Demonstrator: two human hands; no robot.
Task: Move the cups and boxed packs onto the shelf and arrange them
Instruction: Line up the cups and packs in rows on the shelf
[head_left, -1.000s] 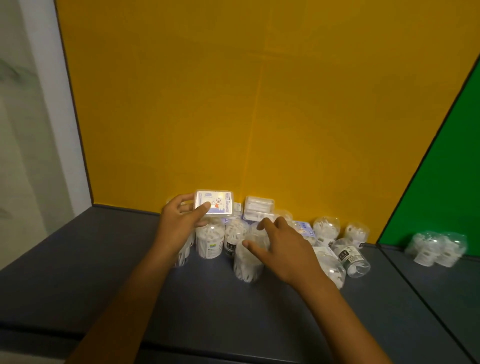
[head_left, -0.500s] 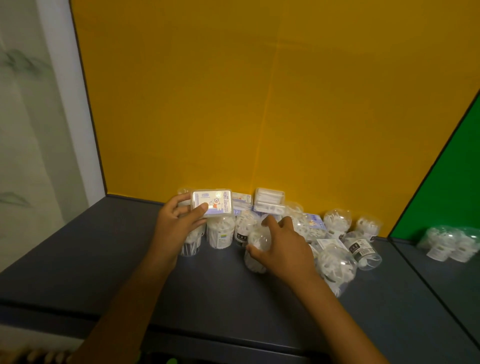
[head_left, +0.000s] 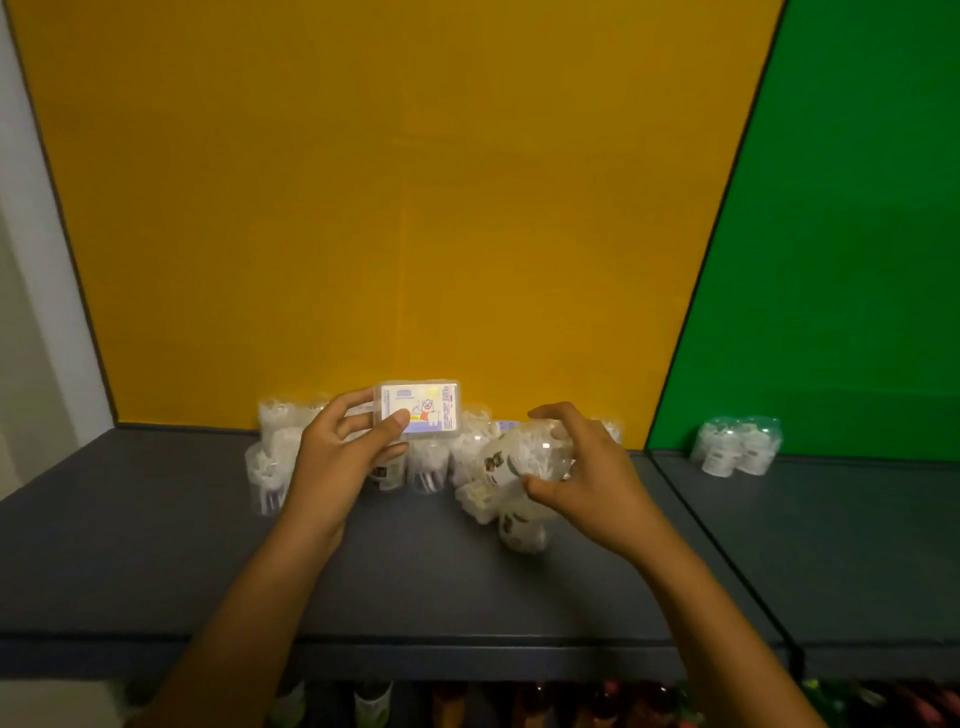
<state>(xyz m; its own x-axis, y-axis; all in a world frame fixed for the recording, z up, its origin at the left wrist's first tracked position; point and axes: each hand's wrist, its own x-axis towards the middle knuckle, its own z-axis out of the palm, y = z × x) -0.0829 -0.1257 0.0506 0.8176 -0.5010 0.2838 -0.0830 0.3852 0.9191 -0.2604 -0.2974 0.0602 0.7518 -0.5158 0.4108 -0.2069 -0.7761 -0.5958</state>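
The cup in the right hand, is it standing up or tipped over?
Tipped: the clear cup lies slanted in the right hand.

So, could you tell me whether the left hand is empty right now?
No, the left hand grips a boxed pack above the cups.

Both bare forearms reach forward, side by side. The left hand (head_left: 343, 457) pinches between thumb and curled fingers. The right hand (head_left: 587, 467) grips with fingers spread and curled.
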